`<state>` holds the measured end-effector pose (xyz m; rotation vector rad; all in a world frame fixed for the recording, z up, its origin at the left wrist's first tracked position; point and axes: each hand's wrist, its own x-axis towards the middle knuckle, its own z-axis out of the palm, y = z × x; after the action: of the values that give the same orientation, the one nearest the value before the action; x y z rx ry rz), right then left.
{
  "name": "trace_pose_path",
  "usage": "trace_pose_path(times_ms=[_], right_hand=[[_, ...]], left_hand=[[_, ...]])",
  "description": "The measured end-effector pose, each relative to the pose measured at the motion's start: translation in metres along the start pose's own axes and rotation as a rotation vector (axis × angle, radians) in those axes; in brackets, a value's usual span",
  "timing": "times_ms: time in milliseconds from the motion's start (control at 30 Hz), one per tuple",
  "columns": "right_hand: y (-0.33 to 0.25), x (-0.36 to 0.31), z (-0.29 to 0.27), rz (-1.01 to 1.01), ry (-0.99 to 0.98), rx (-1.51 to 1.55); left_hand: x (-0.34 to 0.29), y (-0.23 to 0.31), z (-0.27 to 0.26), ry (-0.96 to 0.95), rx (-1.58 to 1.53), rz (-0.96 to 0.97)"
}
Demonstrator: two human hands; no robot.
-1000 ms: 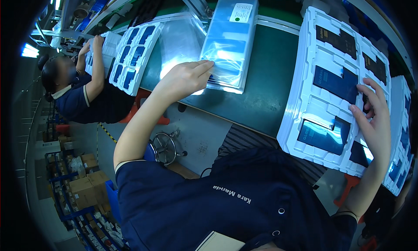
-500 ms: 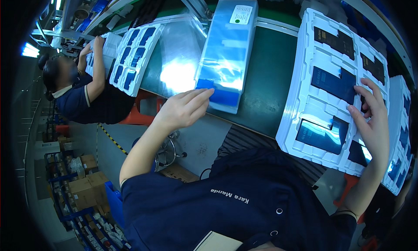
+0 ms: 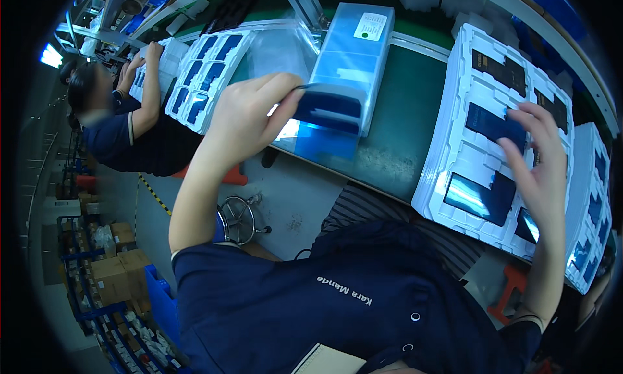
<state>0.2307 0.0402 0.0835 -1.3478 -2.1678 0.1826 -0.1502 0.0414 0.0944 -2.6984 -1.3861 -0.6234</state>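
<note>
Fingers (image 3: 283,85) of the left hand (image 3: 246,113) pinch a dark sheet (image 3: 332,108), upper middle of the head view.
Behind it lies a bluish clear packet (image 3: 354,56); the right hand (image 3: 542,150), fingers spread, is over a white tray (image 3: 479,160) at frame right.

Dark blue sheet (image 3: 329,109), tilted

Dim with a blue-green cast, lit partly by a bright lamp (image 3: 51,56) at far left. Hard white glare on the glossy dark card (image 3: 477,196); head of the co-worker (image 3: 110,139) blurred. Fisheye bends the bench (image 3: 399,147) edges, corners black.
</note>
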Motion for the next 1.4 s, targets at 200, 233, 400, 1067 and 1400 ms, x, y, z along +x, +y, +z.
trace_pose_path(times_ms=[200,233,400,1067,1400], right_hand=[[-0.061,0.053,0.064,-0.312,-0.28,0.417],[-0.068,0.06,0.078,-0.361,-0.32,0.496],[-0.095,0.056,0.137,-0.492,-0.577,0.5],[-0.122,0.019,0.113,-0.797,-0.268,0.219],[-0.056,0.068,0.006,-0.289,-0.949,0.993]], left_hand=[[-0.007,0.004,0.001,-0.074,-0.065,0.102],[-0.011,0.005,0.001,-0.088,-0.085,0.081],[-0.051,0.01,0.002,-0.122,-0.215,-0.086],[-0.075,-0.012,0.151,0.418,-1.612,-1.024],[-0.054,-0.004,0.123,0.181,-0.396,-0.967]])
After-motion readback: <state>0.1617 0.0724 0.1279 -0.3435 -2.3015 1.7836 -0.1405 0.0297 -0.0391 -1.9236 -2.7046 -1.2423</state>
